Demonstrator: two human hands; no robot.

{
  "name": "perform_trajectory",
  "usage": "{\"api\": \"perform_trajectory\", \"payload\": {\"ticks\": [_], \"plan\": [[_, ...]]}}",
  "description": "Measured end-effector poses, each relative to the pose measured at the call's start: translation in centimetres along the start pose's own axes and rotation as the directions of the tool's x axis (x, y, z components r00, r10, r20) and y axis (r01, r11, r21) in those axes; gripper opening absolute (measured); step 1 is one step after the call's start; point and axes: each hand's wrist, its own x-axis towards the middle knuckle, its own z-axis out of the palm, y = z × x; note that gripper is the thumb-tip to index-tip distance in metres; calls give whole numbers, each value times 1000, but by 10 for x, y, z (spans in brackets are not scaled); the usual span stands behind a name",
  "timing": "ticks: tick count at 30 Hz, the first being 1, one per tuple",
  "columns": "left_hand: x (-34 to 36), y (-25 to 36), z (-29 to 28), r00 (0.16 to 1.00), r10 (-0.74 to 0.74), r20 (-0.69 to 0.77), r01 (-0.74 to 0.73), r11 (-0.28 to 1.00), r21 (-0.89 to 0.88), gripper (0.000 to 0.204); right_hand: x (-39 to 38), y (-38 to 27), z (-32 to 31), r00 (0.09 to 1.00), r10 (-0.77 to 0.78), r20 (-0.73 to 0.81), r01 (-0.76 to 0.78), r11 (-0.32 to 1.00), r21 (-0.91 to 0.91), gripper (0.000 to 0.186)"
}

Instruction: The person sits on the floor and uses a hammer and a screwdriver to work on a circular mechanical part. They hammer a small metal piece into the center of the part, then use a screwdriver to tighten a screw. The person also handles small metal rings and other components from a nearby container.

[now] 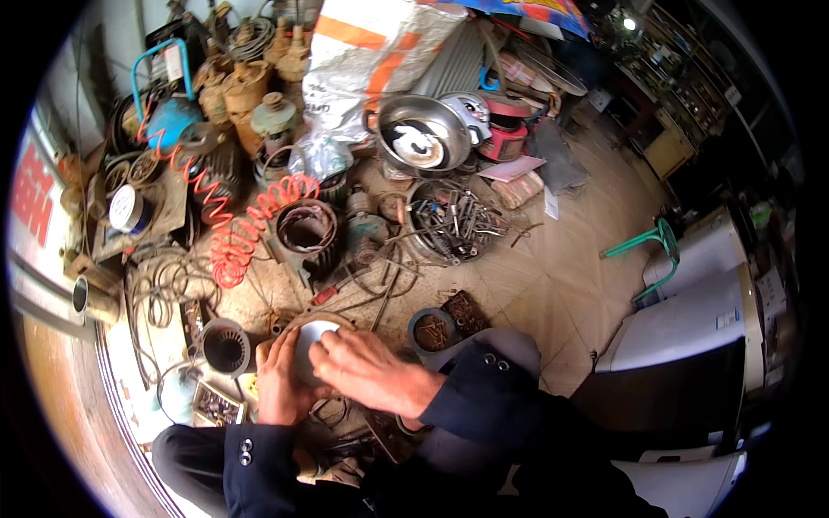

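Low in front of me, between my hands, is a pale white, smooth, rounded piece [308, 352]; its exact kind cannot be made out. My left hand [281, 375] wraps along its left side, fingers held together and pointing away from me. From the right, my right hand [367, 367] reaches across with curled fingers pressed to the piece's right side; the fingertips are partly hidden. Just beyond the piece shows the curved brown rim [324, 318] of a round part. Left of my hands stands a slotted metal motor stator [210, 347].
A round container of screws [420, 318] and a dark tray of small hardware [465, 309] lie right of my hands. Farther off are a basin of tools [416, 231], a motor housing [308, 246], a red coiled hose [233, 250] and a steel bowl [393, 112]. A green stool [665, 237] stands right.
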Motion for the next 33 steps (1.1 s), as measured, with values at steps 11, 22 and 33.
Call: {"api": "perform_trajectory", "payload": {"ticks": [11, 22, 33], "plan": [[-11, 5, -18, 987, -147, 62, 142, 986, 82, 122, -27, 140, -131, 813, 572, 107, -550, 694, 465, 13], [6, 19, 1, 979, -175, 108, 172, 984, 38, 115, -213, 488, 80, 236, 971, -47, -955, 241, 176, 28], [28, 32, -6, 969, -160, 188, 148, 986, 74, 122, -206, 468, 90, 433, 859, -275, -901, 407, -146, 18]]}}
